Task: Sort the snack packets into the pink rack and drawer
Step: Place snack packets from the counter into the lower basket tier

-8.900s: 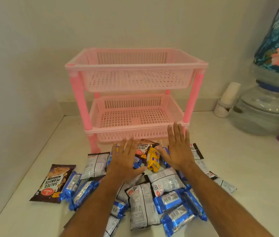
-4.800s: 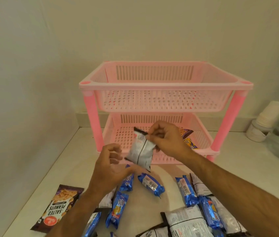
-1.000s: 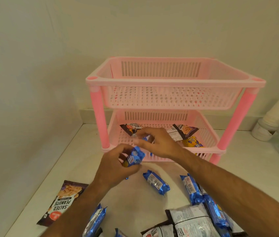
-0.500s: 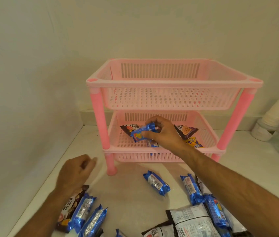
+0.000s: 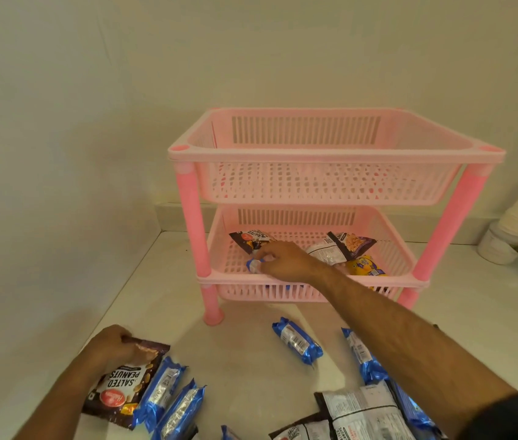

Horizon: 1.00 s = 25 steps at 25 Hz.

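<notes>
A pink two-tier rack (image 5: pixel 334 155) stands on the white counter against the wall. Its lower basket (image 5: pixel 308 277) holds two brown peanut packets (image 5: pixel 249 240), a white packet (image 5: pixel 326 253) and a yellow packet (image 5: pixel 366 266). My right hand (image 5: pixel 286 260) reaches into the front left of that basket and pinches a blue biscuit packet (image 5: pixel 254 265). My left hand (image 5: pixel 113 346) grips the top edge of a brown salted peanuts packet (image 5: pixel 123 387) on the counter at the lower left. The top basket shows nothing inside.
Several blue biscuit packets (image 5: pixel 297 344) and white-backed packets (image 5: pixel 365 414) lie on the counter in front of the rack. A stack of white cups (image 5: pixel 511 230) stands at the right by the wall. A wall runs along the left side.
My right hand has lowered the blue packet down into the lower basket's front left. My left hand has dropped to the counter and taken hold of the salted peanuts packet.
</notes>
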Each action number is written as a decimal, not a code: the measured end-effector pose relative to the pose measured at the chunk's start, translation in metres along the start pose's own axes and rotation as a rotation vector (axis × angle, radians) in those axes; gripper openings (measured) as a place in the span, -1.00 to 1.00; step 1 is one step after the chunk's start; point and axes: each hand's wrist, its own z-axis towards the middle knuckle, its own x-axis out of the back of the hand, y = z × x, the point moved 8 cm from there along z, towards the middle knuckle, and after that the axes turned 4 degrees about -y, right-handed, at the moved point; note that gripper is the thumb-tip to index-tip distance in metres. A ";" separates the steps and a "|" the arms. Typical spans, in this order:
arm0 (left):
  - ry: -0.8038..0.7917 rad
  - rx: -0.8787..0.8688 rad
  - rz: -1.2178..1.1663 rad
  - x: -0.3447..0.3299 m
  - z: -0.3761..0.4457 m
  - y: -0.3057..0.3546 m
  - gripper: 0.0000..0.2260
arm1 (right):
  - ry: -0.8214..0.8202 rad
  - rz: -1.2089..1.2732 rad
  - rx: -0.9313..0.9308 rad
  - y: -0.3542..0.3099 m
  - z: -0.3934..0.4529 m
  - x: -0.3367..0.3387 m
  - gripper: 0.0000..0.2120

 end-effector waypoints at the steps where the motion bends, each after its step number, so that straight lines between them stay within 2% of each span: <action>1: 0.033 -0.028 -0.039 0.001 -0.001 0.005 -0.57 | -0.001 0.003 -0.014 0.002 -0.001 0.001 -0.71; 4: 0.222 -0.232 -0.127 0.015 -0.013 0.031 -0.72 | 0.182 0.080 0.044 0.000 -0.012 0.017 -0.78; 7: 0.361 -0.509 -0.202 0.032 -0.043 0.074 -0.70 | 0.339 0.214 0.131 -0.011 -0.031 0.022 -0.80; 10: 0.472 -0.859 -0.352 0.046 -0.094 0.131 -0.65 | 0.297 0.288 0.237 -0.033 -0.049 0.014 -0.70; 12: 0.536 -1.101 -0.431 0.050 -0.135 0.169 -0.71 | 0.217 0.269 0.309 -0.052 -0.061 0.005 -0.59; 14: 0.581 -1.254 -0.493 0.046 -0.163 0.197 -0.83 | 0.153 0.287 0.343 -0.066 -0.069 -0.003 -0.56; 17: 0.596 -1.275 -0.664 0.034 -0.167 0.216 -0.89 | 0.116 0.423 0.323 -0.070 -0.075 -0.006 -0.72; 20: 0.523 -1.238 -0.782 0.019 -0.158 0.227 -0.79 | 0.211 0.475 0.305 -0.056 -0.077 0.012 -0.79; 23: 0.650 -1.269 -0.677 0.007 -0.154 0.226 -0.77 | 0.375 0.532 0.336 -0.035 -0.082 0.050 -0.83; 25: 0.616 -1.351 -0.474 -0.018 -0.151 0.228 -0.74 | 0.471 0.590 0.348 -0.019 -0.084 0.075 -0.79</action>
